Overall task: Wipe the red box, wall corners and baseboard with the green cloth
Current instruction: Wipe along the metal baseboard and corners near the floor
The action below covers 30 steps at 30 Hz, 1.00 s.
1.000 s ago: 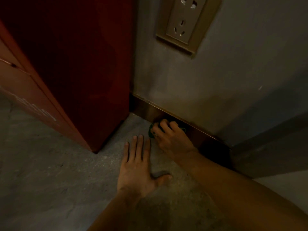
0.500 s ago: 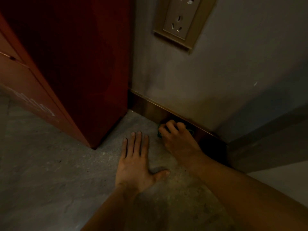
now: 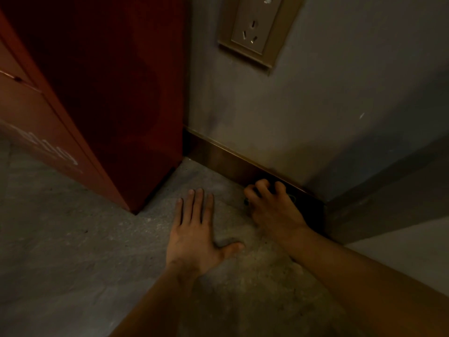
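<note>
nearest to me the person's two bare forearms reached out low over the concrete floor. the left hand lay flat on that floor, fingers spread and holding nothing, just bracing. a little farther on and to its right, the right hand was curled shut, knuckles up, pressed against the foot of the wall. the green cloth was almost wholly hidden under it; only a dim greenish scrap showed past the knuckles, so i judged rather than saw that the hand was gripping it. the cloth sat against the brown baseboard, which ran as a long strip from the red box on the left, slanting down to the right, to the outer wall corner just beside the right hand. so the strip's long axis lay across the reach, and the right hand was plainly the nearer one to that corner; the next stroke, i'd guess, would follow the strip either way. above, on the grey wall, sat a power socket.
</note>
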{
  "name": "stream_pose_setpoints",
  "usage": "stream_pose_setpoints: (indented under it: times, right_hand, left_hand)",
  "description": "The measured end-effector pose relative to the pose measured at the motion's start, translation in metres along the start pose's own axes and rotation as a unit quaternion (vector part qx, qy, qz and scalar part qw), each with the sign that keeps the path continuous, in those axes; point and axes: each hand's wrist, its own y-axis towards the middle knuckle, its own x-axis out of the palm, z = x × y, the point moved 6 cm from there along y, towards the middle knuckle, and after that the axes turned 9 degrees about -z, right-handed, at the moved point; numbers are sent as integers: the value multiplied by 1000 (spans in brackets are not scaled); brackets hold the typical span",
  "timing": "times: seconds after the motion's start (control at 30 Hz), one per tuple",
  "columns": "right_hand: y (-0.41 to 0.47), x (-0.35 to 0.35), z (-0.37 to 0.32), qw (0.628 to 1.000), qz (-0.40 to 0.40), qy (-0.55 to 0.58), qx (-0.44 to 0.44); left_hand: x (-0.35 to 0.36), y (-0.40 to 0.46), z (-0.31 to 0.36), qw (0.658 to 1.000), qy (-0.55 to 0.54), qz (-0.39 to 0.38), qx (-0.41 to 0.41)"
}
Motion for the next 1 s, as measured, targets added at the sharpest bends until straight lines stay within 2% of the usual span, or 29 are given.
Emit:
stream_pose_setpoints:
  times: [0.37,0.6,0.77,1.0]
  right_hand:
    - [-18,0,6,998,-68,6,0]
    - [-33,-14,19,995,-41,81,36]
    - [-44,-30,24,984,4,174,40]
    - [-60,-55,1,940,41,339,1]
  left_hand:
    - [-2,-1,0,1000,2,2,0]
    - [1,2,-1,1000,1,-25,-4]
    - [-1,3,-5,998,-22,-60,-3]
    - [-27,-18,18,992,-97,-14,74]
